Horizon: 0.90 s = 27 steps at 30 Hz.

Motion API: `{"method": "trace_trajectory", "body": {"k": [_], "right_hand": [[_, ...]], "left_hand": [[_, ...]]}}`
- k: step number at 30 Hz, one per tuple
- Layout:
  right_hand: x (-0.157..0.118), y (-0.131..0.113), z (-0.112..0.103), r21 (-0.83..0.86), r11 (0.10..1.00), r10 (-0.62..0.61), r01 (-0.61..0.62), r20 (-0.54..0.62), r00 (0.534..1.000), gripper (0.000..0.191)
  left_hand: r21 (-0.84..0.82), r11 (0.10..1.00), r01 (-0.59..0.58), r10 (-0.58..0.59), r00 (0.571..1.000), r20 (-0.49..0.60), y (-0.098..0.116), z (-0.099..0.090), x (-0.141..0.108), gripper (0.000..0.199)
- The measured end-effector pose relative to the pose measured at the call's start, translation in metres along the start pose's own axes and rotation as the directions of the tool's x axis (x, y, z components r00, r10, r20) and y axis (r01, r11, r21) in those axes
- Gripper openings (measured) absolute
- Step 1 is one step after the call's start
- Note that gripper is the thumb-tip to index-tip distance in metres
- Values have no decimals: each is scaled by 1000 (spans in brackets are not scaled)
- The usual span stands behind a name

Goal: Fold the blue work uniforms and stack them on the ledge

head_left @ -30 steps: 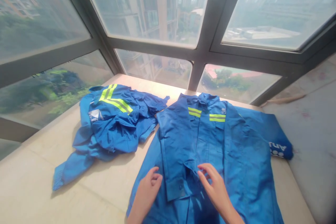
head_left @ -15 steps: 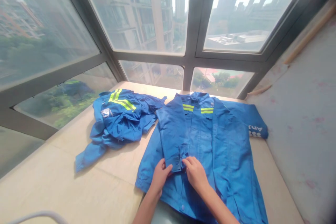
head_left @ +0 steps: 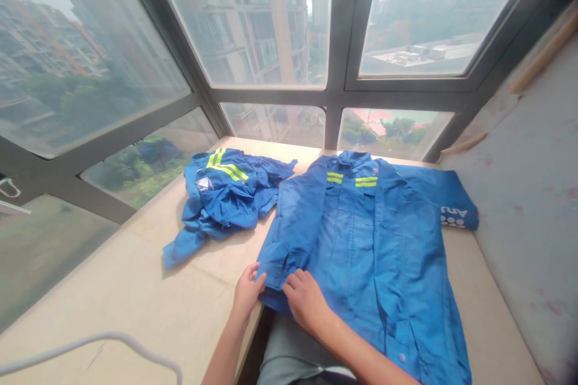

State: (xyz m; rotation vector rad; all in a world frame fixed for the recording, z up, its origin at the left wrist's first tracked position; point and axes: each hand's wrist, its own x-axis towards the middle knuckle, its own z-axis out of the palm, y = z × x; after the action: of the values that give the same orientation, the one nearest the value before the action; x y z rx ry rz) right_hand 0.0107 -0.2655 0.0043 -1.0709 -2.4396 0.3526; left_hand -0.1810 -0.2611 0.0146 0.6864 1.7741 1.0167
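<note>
A blue work jacket (head_left: 347, 240) with yellow-green chest stripes lies spread front side up, its collar toward the window. Its sleeve on the left runs down toward me, and both my hands are at the cuff (head_left: 273, 274). My left hand (head_left: 247, 289) pinches the cuff's outer edge between thumb and fingers. On the inner edge, my right hand (head_left: 304, 298) has its fingers curled onto the cloth, fingertips partly hidden. The jacket's lower left part is folded under around the sleeve end.
Left of it lies a second, crumpled blue jacket (head_left: 226, 192) with yellow-green stripes. A folded blue cloth with white lettering (head_left: 456, 198) sits at the right by the wall. A pale cable (head_left: 112, 337) curves over the near left of the tabletop (head_left: 149, 301). Windows stand behind.
Both hands have moved the sleeve cuff to the left, away from the jacket's front. The lower left hem is no longer spread out there. The view has turned slightly left.
</note>
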Motion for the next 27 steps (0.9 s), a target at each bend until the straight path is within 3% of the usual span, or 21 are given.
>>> {"method": "trace_trajectory", "body": {"k": [3,7,10,15,18,20,23,27], "right_hand": [[2,-4,11,15,1000,16,-16,46,999,1],[-8,1,11,0,1000,22,-22,-19,1000,36],[-18,9,14,-54,998,23,-27,-66,998,49],[-22,24,19,-62,995,-79,74,-88,993,47],[-13,31,13,-54,996,-84,78,-134,987,34],[-5,32,5,-39,997,-66,60,-156,986,22],[4,24,-5,-16,998,-68,66,-177,982,21],[5,3,1,-5,999,-33,32,-153,988,18]], "left_hand": [[13,996,-83,84,995,-47,-4,1,3,56],[-36,999,-27,27,1000,-8,-8,6,1,60],[-96,993,66,-65,998,15,-10,7,-3,59],[-240,959,154,-148,988,41,-8,10,-7,51],[-246,954,168,-161,986,50,-4,9,-8,53],[-235,962,137,-129,990,50,1,6,-7,57],[-193,981,16,0,997,79,12,-5,-5,62],[-25,992,-124,126,985,116,15,-24,2,63]]}}
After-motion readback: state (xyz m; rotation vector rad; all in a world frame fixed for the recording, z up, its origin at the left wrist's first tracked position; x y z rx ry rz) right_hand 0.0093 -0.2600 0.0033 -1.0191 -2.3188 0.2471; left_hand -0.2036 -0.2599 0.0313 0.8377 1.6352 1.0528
